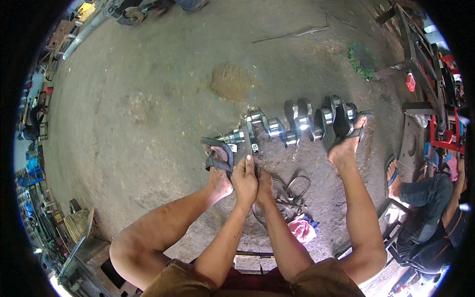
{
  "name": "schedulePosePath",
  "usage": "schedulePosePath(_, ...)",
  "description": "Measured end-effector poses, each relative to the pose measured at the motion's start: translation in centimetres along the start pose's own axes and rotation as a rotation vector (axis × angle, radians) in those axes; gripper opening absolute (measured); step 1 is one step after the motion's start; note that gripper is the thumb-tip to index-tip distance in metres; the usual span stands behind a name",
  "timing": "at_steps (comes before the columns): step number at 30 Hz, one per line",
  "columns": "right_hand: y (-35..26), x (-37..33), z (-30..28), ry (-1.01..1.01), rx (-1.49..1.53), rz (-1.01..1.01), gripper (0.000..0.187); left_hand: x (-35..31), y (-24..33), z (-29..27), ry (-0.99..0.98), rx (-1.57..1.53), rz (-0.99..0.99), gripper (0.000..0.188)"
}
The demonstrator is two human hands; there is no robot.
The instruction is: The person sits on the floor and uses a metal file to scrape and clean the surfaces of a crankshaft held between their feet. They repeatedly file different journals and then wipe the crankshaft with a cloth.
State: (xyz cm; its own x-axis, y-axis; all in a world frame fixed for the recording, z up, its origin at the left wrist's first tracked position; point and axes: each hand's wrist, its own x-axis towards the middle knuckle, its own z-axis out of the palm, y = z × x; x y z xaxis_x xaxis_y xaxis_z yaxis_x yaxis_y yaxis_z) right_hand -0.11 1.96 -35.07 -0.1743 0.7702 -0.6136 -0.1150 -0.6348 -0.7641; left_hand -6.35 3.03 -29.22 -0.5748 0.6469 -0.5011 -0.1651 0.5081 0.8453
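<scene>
With left hand (245,179) and right hand (264,187) gripping the strap (250,139), I should keep it evenly tight against the crankshaft (274,127) at one o'clock.

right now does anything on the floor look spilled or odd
Beyond the crankshaft, a brown patch stands out against the greyer floor, possibly a spill or stain; a pink cloth lies crumpled beside the right forearm.

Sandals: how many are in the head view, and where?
3: the wearer's left sandal by the metal shaft's left end; the wearer's right sandal at its right end; a co-worker's sandal at far right. The co-worker's other one may be hidden.
</scene>
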Motion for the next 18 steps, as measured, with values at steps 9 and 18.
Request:
schedulePosePath(9,-4.0,-6.6,-1.6,0.049,-0.652,-0.016,0.02,6.1,-2.8,0.5,-0.044,-0.414,0.009,0.034)
schedulePosePath(18,-3.1,-4.1,-1.7,-0.028,-0.269,0.316,0.01,10.4,6.9,-0.9,0.021,0.477,0.673,0.037)
